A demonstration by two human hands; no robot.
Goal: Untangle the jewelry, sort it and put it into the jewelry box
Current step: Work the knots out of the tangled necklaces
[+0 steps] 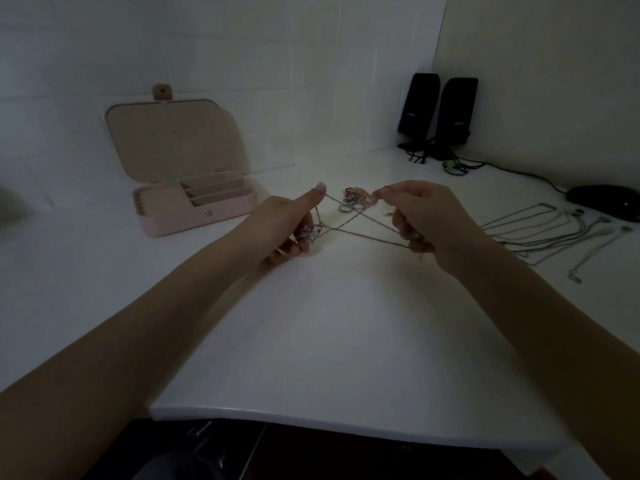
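— Stretching well? The chain crosses taut above the surface's middle, left grip and right grip each pinching strands.

— Probably thin, light, easily kinked. Hold beside the crossing. Jewelry box waits open, left rear.

You've got two black speakers parked upright side by side in the back corner of the white table, their cables trailing in a messy bunch along the wall. A black mouse sits near the right edge. White tiled wall behind it all.
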